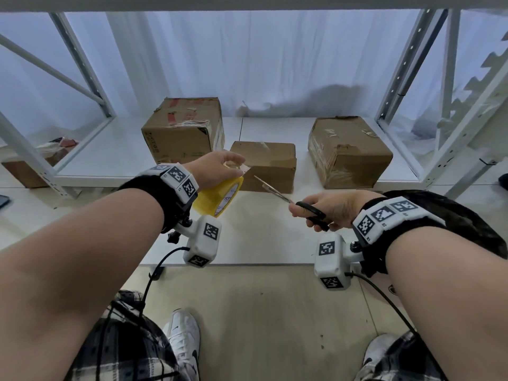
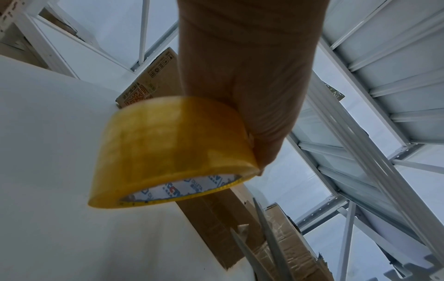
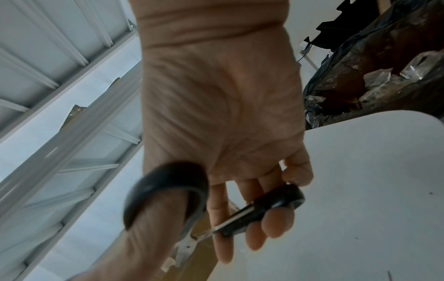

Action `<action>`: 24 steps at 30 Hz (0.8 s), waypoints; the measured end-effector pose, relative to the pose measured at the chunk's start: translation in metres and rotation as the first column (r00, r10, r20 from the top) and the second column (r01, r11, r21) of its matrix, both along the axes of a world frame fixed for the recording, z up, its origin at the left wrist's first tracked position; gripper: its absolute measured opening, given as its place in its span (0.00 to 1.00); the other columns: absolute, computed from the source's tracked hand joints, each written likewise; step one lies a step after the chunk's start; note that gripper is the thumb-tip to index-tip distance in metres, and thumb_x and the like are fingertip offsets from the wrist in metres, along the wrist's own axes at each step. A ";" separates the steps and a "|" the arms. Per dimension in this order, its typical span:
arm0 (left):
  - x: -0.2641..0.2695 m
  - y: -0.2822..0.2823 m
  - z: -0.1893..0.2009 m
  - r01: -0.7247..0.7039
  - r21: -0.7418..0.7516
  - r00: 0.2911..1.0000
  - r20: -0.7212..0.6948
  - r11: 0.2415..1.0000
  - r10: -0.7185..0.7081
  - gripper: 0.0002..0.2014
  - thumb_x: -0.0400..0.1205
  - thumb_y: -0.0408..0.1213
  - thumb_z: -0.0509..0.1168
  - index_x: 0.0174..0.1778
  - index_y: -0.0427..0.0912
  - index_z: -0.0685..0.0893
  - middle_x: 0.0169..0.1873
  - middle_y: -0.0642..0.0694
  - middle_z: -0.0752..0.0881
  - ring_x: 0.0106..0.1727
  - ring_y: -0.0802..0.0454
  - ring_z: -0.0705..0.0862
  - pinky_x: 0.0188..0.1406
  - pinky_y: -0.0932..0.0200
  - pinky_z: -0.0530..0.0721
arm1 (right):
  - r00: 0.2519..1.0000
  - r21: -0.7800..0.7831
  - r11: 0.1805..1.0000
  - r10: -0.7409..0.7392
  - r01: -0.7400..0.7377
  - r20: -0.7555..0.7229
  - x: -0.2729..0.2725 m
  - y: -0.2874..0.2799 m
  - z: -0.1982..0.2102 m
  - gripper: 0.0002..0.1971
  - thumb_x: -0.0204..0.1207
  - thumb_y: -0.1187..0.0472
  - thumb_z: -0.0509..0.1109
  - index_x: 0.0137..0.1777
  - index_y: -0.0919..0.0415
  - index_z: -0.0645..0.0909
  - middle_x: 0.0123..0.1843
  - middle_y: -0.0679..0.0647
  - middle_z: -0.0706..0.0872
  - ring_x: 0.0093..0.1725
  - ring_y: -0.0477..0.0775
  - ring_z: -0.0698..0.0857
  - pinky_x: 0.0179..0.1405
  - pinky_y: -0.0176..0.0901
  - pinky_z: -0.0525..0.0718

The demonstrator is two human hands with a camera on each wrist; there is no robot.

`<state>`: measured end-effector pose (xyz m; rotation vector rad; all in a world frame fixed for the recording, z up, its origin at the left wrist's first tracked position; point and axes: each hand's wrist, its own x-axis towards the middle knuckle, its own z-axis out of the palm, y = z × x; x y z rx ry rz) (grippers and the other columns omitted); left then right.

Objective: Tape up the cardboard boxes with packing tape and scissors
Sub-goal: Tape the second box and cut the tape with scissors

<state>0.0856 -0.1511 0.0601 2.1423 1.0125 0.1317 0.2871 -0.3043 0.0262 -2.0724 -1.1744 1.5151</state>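
Observation:
My left hand (image 1: 220, 167) grips a yellow roll of packing tape (image 1: 218, 196) above the white table, just left of the small middle cardboard box (image 1: 268, 163). The tape roll (image 2: 168, 150) fills the left wrist view, with my left hand (image 2: 240, 95) clasped over its top. My right hand (image 1: 327, 209) holds black-handled scissors (image 1: 291, 200), thumb and fingers through the loops (image 3: 168, 190). The blades (image 1: 270, 188) stand parted and point up-left toward the tape and the small box. The blades (image 2: 264, 247) also show near the box in the left wrist view.
A taller cardboard box (image 1: 182, 130) stands at the back left and a worn one (image 1: 346, 151) at the right, both on the white shelf board (image 1: 110, 149). White rack posts (image 1: 412, 78) flank the space. A black plastic bag (image 1: 453, 213) lies at my right wrist.

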 end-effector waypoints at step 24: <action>0.008 -0.006 -0.002 0.109 -0.039 0.994 -0.016 0.993 -0.109 0.18 0.83 0.40 0.67 0.70 0.52 0.78 0.63 0.50 0.78 0.60 0.49 0.79 0.63 0.52 0.79 | 0.997 0.291 0.954 -0.058 0.071 -0.054 -0.013 0.017 0.001 0.14 0.70 0.51 0.79 0.51 0.57 0.86 0.28 0.51 0.79 0.23 0.46 0.74 0.29 0.34 0.74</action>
